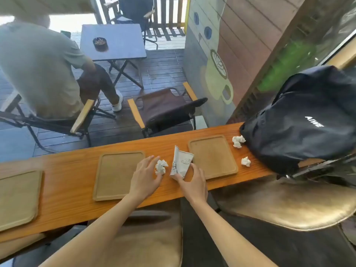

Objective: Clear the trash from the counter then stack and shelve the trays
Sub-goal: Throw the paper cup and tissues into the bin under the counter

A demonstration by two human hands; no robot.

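Observation:
Three wooden trays lie flat along the orange wooden counter [73, 178]: a left tray [17, 197], a middle tray [115, 174] and a right tray [213, 157]. Between the middle and right trays, my right hand [192, 182] grips a flattened white paper cup [181, 164] by its lower end. My left hand [144, 176] rests open, fingers spread, touching a crumpled white napkin [160, 167] on the counter. Two more crumpled napkins lie right of the right tray, one far [238, 141], one near [245, 161].
A black backpack [300, 120] sits at the counter's right end, close to the napkins. Tan stool seats [285, 205] stand under the counter's near edge. Beyond the glass, a person sits in a folding chair by a dark table with an ashtray [100, 43].

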